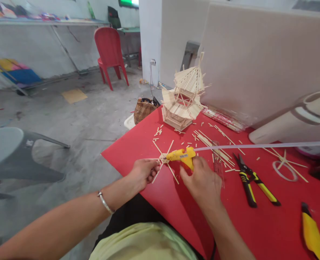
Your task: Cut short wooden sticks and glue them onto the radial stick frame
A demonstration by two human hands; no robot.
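Note:
In my right hand [203, 177] is a yellow glue gun [180, 155], with a long clear glue stick [238, 146] running out of its back to the right. Its nozzle points left at the middle of a star-shaped frame of thin wooden sticks [172, 173], touching or just above it. My left hand [145, 172] pinches the left side of that frame near its centre, fingers closed. Six or so spokes spread from a small ringed hub. Behind it stands a pagoda-like model [183, 112] built of the same sticks, with two tiered roofs.
On the red table [138, 151] lie loose sticks [216, 148], short cut pieces, yellow-black cutters [253, 180], a tape ring [284, 171] and a yellow-handled tool [312, 231]. A cardboard-like tube [289, 119] leans at right. A red chair [109, 50] and grey stool [21, 151] stand on the floor.

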